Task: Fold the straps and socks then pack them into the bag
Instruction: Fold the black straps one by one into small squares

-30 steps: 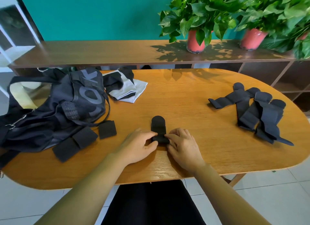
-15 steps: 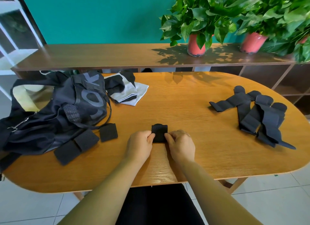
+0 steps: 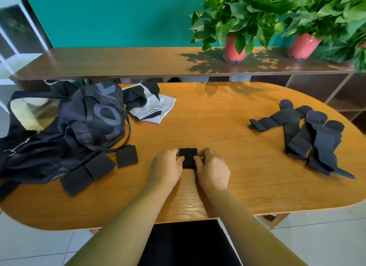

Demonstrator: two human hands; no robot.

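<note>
A black strap (image 3: 188, 157), folded into a small square, lies near the table's front middle. My left hand (image 3: 166, 167) pinches its left edge and my right hand (image 3: 212, 168) pinches its right edge. Three folded black squares (image 3: 98, 165) lie beside the dark bag (image 3: 59, 131) at the left. Unfolded black straps (image 3: 309, 136) sit in a pile at the right. Black and white socks (image 3: 150, 104) lie behind the bag.
The oval wooden table (image 3: 217, 127) stands before a low wooden shelf (image 3: 128, 61) carrying two potted plants (image 3: 234, 47). White floor tiles show below the table edge.
The strap went from a long strip with a rounded end to a compact square. Both hands closed in on its sides.
</note>
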